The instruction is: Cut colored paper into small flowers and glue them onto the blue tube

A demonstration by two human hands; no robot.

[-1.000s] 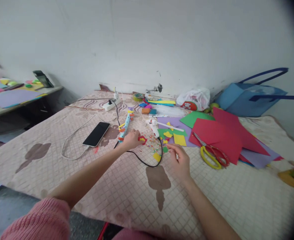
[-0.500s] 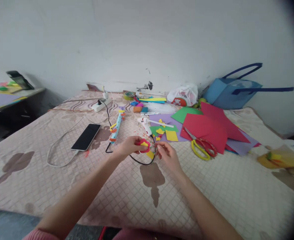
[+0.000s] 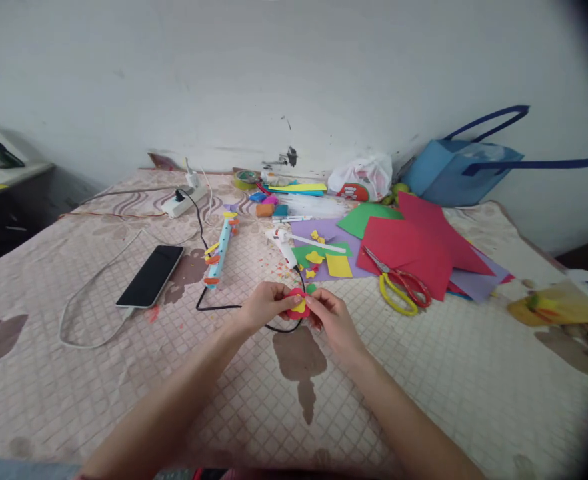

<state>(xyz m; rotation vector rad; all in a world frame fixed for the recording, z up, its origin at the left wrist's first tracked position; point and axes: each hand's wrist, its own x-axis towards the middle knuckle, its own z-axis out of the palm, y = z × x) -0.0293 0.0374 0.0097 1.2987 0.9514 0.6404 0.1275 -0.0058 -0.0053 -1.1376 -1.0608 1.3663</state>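
Once the right hand [image 3: 335, 319] had joined the left hand [image 3: 265, 307], both gripped the red, flower-shaped cutout with its yellow centre [image 3: 300, 305].
That suggested close two-handed adjusting, near the black, looped cord [image 3: 283, 330]; the white plastic glue gun [image 3: 286, 251] lay beyond, untouched.

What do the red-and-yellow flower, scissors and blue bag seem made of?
Flower: probably matte craft foam or felt; flat colour, no shine. Scissors: grey, metal-looking blades; probably plastic handles, solid yellow and red. Bag: possibly matte fabric, judging by its folded side.
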